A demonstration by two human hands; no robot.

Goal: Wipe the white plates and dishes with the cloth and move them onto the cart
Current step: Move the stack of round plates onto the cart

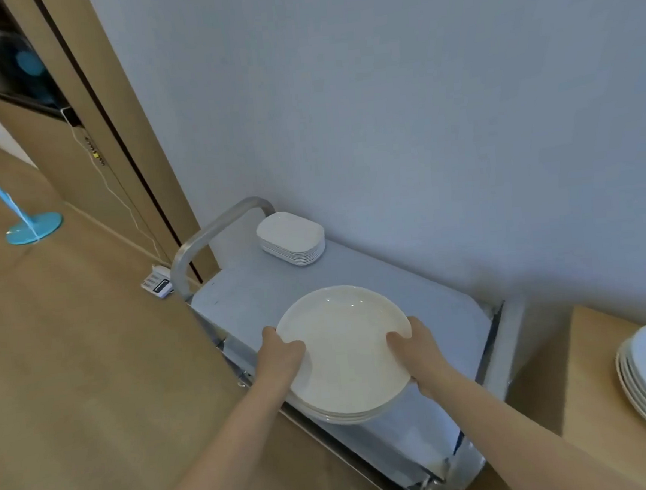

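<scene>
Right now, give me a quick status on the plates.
Both hands, left and right, grip round plate stack over cart. Rectangular dishes at far end. Nothing blocking.

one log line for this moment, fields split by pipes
left hand grips round plate stack | right hand grips opposite rim | stack over cart | rectangular dishes at cart's far end

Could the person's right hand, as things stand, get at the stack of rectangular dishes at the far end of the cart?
Probably not now: the right hand and left hand both grip the round plates. Nothing lies between them and the rectangular dishes on the cart.
</scene>
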